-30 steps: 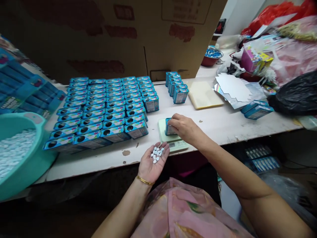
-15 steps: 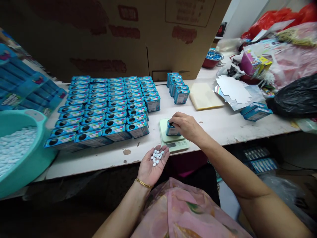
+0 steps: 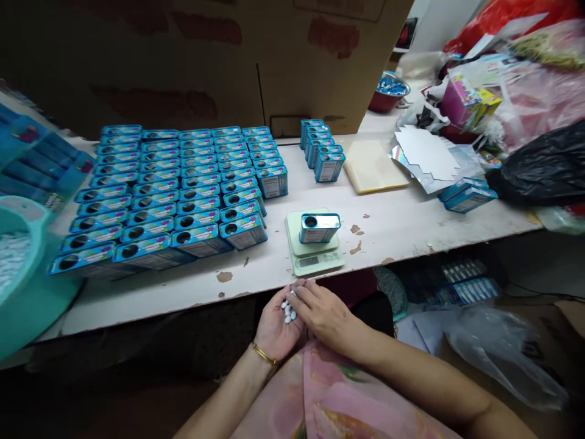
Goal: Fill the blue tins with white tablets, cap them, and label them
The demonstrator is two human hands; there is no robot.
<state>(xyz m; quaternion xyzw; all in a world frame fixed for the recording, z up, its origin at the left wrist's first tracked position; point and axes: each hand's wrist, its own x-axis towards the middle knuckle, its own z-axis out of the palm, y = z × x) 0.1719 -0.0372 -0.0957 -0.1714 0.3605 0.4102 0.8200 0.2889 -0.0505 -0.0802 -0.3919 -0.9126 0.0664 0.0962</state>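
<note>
My left hand [image 3: 275,329] is cupped palm-up below the table edge and holds a small heap of white candies [image 3: 287,310]. My right hand [image 3: 322,314] lies over that palm with its fingertips on the candies. A blue tin [image 3: 319,227] with a round hole in its top stands alone on a small pale green scale [image 3: 313,251] just above both hands. To the left, several rows of the same blue tins [image 3: 169,192] cover the white table [image 3: 393,225].
A teal basin [image 3: 22,286] of white candies sits at the left edge. Another short row of tins [image 3: 322,149] stands behind the scale, beside a yellowish pad [image 3: 372,164]. Cardboard boxes [image 3: 205,61] wall the back; bags and packaging [image 3: 525,122] pile up at right.
My right hand left the tin on the scale and came down to the candies in my left palm. My left hand dropped slightly lower. The view shifted a little.
</note>
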